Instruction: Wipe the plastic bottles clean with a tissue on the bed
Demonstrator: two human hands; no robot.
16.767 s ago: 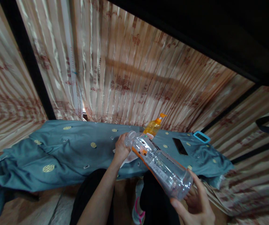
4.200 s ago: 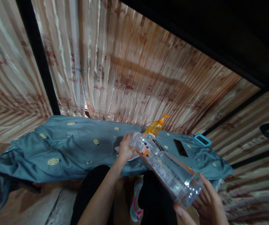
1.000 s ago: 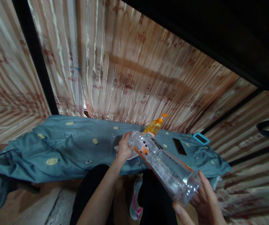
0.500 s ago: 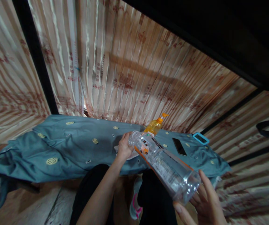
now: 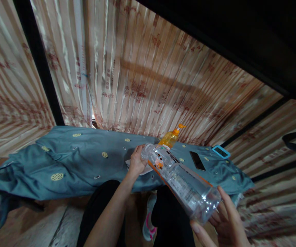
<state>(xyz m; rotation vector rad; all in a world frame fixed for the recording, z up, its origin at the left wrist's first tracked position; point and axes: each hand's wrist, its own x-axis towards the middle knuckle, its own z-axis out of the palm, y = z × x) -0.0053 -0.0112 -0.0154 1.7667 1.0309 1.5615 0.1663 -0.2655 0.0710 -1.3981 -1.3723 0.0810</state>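
Note:
A large clear plastic bottle [image 5: 181, 183] with an orange-edged label lies tilted, neck away from me. My left hand [image 5: 136, 161] is closed round its neck end, with a white cloth or tissue [image 5: 143, 170] under the fingers; I cannot tell if the hand grips the cloth. My right hand [image 5: 221, 223] cups the bottle's base from below, fingers curled against it. Both hands hold the bottle over a table draped in blue-green cloth [image 5: 68, 161].
An orange pump bottle [image 5: 170, 137] stands just behind the clear bottle's neck. A black phone [image 5: 197, 160] and a blue-framed device [image 5: 221, 151] lie on the cloth to the right. Striped satin curtains [image 5: 143, 75] hang behind the table. My dark-trousered legs and a pink-trimmed shoe [image 5: 149, 230] are below.
Almost nothing differs. The bottle stays held at both ends and my right fingers shift slightly under the base.

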